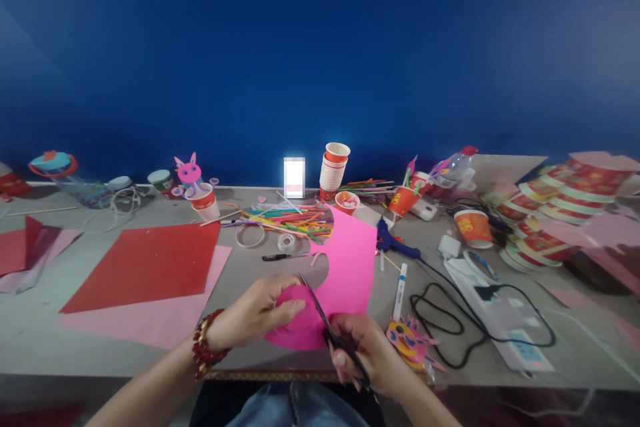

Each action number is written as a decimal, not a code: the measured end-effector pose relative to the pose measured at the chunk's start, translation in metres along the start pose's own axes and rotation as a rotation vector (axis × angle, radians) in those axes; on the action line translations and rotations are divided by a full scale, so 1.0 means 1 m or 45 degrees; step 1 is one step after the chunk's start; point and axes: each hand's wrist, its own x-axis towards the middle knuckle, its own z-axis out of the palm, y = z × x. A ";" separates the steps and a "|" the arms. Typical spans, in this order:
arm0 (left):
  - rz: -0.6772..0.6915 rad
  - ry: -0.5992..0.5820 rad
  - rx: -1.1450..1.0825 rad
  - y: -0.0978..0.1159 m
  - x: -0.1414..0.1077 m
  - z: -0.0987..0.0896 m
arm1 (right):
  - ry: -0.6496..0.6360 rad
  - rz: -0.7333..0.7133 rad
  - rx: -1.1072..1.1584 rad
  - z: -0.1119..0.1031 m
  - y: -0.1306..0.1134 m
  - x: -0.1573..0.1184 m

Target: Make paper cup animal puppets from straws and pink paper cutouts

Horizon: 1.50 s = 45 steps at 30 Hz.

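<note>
My left hand (260, 312), with a beaded bracelet at its wrist, grips a bright pink paper piece (299, 337) between thumb and fingers near the table's front edge. Black-handled scissors (345, 345) are held in my right hand (363, 350), their blades pointing up and left over the pink piece. Behind them lies a larger bright pink sheet (350, 260) with a curved cut-out on its left side. Its lower edge passes behind the scissors and my right hand; whether it joins the held piece is unclear.
Red paper (150, 267) lies on pale pink paper at left. Coloured sticks (290, 217), stacked cups (334, 170) and a decorated cup (204, 203) stand behind. At right are a blue glue gun (393, 240), a marker (400, 292), black cable and a power strip (500, 313).
</note>
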 end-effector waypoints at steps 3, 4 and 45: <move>0.003 0.000 -0.025 -0.001 0.000 0.000 | -0.005 -0.009 -0.011 0.001 -0.003 0.000; 0.004 0.003 -0.037 -0.001 0.000 0.000 | -0.009 -0.012 -0.019 0.002 -0.004 0.000; 0.010 0.313 -0.080 -0.009 -0.009 0.018 | 0.112 -0.110 -0.002 0.018 0.001 0.001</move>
